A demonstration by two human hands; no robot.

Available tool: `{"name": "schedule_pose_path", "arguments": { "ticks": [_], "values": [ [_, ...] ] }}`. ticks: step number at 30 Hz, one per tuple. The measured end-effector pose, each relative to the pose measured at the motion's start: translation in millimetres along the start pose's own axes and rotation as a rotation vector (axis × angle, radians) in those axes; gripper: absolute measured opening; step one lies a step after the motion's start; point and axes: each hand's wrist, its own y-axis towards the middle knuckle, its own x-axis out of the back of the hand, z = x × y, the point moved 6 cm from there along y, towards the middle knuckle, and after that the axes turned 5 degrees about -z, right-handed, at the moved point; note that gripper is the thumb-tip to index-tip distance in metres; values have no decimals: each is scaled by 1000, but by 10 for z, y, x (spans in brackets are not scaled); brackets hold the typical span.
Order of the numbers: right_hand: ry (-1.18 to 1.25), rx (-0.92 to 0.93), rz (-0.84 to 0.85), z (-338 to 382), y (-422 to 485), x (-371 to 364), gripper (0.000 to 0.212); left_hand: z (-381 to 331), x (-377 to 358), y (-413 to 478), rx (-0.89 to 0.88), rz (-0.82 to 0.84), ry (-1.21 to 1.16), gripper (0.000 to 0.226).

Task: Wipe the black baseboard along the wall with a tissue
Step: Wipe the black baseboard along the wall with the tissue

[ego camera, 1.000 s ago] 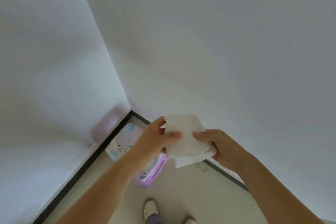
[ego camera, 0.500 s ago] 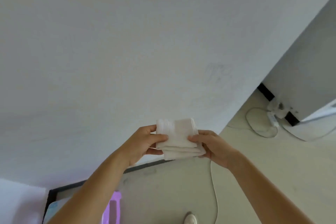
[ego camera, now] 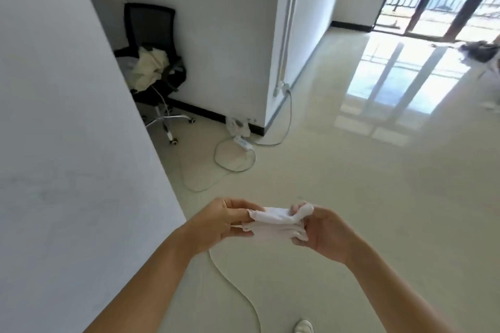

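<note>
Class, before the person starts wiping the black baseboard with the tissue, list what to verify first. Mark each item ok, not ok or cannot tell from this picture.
1. Tissue in hand: ok. The left hand and right hand both pinch the white tissue.
2. Tissue folded flat for wiping: not ok. It looks bunched between the hands.
3. Baseboard in sight: ok. The black baseboard runs along the foot of the far wall.
4. Tissue on the baseboard: not ok. It is held in the air, well apart from it.
5. Way there free: not ok. A white cable lies across the floor, and an office chair and power strip sit near the baseboard.
</note>
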Motion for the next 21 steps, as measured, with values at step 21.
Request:
{"name": "schedule_pose_path", "arguments": {
  "ticks": [21],
  "values": [
    [-929, 616, -1036, 3207, 1018, 3486, 35, -1756, -2374, 4707, -103, -149, 461, 25]
  ]
}}
